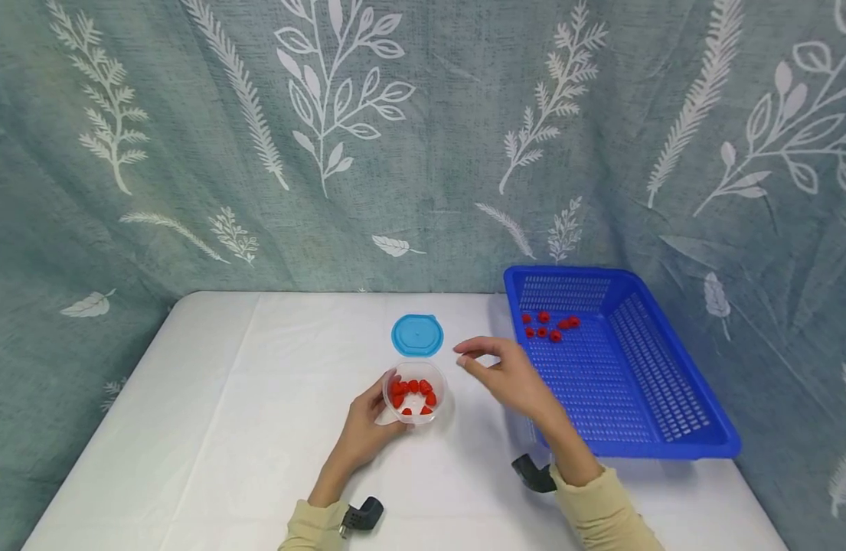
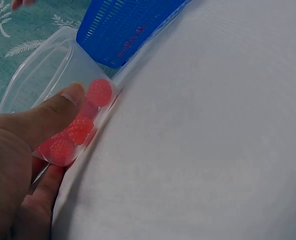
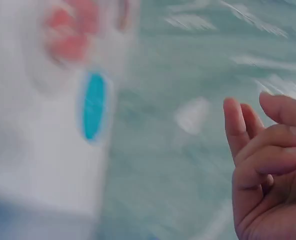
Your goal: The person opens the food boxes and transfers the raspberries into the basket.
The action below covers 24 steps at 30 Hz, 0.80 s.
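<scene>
A clear round plastic tub (image 1: 416, 419) with several red raspberries (image 1: 426, 386) inside stands on the white table. My left hand (image 1: 364, 430) grips it from the left; the thumb lies along the near side in the left wrist view, against the clear wall (image 2: 43, 75). To the right of the tub, my right hand (image 1: 514, 383) is raised between it and the blue basket, thumb and forefinger apart, fingers loosely bent. Nothing shows between those fingers in the right wrist view. A round blue lid (image 1: 417, 336) lies just behind the tub.
At the right sits a rectangular blue plastic basket (image 1: 660, 448) with slotted walls. Several more raspberries (image 1: 556, 336) lie in its far left corner. Behind the table (image 1: 188, 459) hangs a green curtain (image 1: 450, 229) with white leaf prints.
</scene>
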Each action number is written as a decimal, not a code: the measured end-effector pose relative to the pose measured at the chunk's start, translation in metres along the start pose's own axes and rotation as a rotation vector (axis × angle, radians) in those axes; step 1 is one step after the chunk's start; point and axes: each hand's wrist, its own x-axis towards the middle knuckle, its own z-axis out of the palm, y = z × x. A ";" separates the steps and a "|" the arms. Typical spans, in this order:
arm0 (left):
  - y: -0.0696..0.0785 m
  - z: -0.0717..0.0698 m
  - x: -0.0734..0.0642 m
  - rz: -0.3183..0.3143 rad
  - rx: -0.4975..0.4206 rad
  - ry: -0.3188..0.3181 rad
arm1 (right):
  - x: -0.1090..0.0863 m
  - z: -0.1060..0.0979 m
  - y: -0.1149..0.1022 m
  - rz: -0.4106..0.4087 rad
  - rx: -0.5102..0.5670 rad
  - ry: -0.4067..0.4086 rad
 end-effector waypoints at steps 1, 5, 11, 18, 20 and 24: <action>0.000 0.000 0.000 0.004 -0.001 0.000 | 0.001 0.012 0.004 0.001 0.007 -0.010; 0.001 -0.001 0.001 -0.001 -0.009 -0.004 | 0.003 0.053 0.023 0.021 0.040 -0.052; 0.000 -0.001 0.000 0.012 -0.021 -0.009 | 0.002 0.086 0.038 0.034 0.059 -0.104; -0.002 -0.001 -0.001 0.015 -0.025 -0.007 | 0.007 0.097 0.035 0.040 0.003 -0.166; -0.002 -0.001 0.000 0.016 -0.033 -0.005 | 0.010 0.096 0.032 0.053 -0.021 -0.184; -0.001 -0.002 0.001 0.027 -0.034 -0.006 | 0.016 0.094 0.028 0.083 -0.074 -0.263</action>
